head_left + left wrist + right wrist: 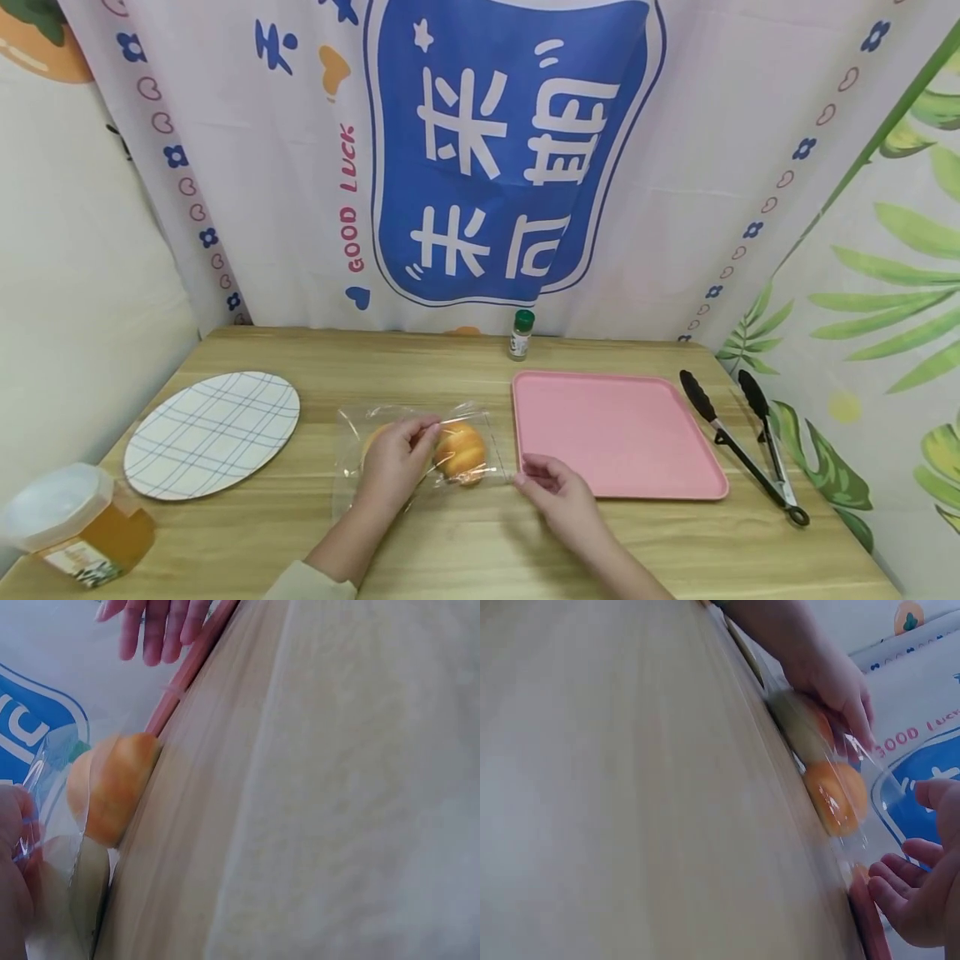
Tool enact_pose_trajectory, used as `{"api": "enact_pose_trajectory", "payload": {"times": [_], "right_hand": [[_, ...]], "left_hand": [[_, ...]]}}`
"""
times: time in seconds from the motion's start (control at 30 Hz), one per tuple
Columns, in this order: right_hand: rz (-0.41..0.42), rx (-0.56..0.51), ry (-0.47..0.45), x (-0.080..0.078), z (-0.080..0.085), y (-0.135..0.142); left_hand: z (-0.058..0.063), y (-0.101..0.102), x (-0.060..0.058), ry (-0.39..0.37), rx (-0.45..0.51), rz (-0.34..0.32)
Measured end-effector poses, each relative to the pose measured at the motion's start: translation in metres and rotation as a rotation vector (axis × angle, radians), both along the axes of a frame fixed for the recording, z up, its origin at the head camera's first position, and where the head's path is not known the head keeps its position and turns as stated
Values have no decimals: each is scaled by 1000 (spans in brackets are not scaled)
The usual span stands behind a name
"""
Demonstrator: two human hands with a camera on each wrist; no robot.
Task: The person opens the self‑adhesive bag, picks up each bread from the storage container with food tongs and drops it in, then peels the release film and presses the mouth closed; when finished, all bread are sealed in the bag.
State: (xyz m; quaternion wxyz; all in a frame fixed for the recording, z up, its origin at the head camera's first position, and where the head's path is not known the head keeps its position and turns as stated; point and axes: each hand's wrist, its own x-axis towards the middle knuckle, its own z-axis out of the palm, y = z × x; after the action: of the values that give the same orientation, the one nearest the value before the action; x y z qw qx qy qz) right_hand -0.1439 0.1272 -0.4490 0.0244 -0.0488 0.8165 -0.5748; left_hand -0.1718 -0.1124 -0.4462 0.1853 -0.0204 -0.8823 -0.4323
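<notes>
A clear plastic bag [491,433] lies mid-table with round golden-orange pieces inside that look like buns. One bun [461,452] shows plainly; another is mostly behind my left hand [393,462]. Thumb and fingers of that hand pinch the upper film of the bag. Just off the bag's right end is my right hand [558,500], near the front left corner of a pink tray [618,437]. In the right wrist view, the right hand [922,877] has its thumb apart from loosely bent fingers, with nothing between them. The left wrist view shows the bun [116,787] through the film.
At left lie a checked oval plate [213,435] and a lidded jar of amber contents [97,533]. A green-capped shaker [521,336] stands at the back. Black-tipped tongs [750,462] lie right of the tray. A printed cloth [300,167] hangs behind the table.
</notes>
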Motion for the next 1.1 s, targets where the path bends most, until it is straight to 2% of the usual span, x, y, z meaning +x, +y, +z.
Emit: {"api": "enact_pose_trajectory", "payload": {"times": [0.1,0.2,0.37,0.5,0.8,0.97,1.1], "right_hand": [[-27,-38,18,4,-3,-8],[-20,-70,3,7,-3,-15],[49,-148,-171,4,-9,-30],[21,-182,-264,-4,-15,-43],[-73,-225,-320,-16,-15,-63],[-73,-250,-334,-21,-15,-66],[-68,-277,-335,-23,-14,-67]], "left_hand": [[0,1,1,9,13,16],[-1,1,1,14,9,32],[0,2,2,14,-1,57],[-1,2,3,17,7,71],[-1,4,6,35,-3,81],[0,4,8,36,-9,82],[3,2,11,11,-39,57]]}}
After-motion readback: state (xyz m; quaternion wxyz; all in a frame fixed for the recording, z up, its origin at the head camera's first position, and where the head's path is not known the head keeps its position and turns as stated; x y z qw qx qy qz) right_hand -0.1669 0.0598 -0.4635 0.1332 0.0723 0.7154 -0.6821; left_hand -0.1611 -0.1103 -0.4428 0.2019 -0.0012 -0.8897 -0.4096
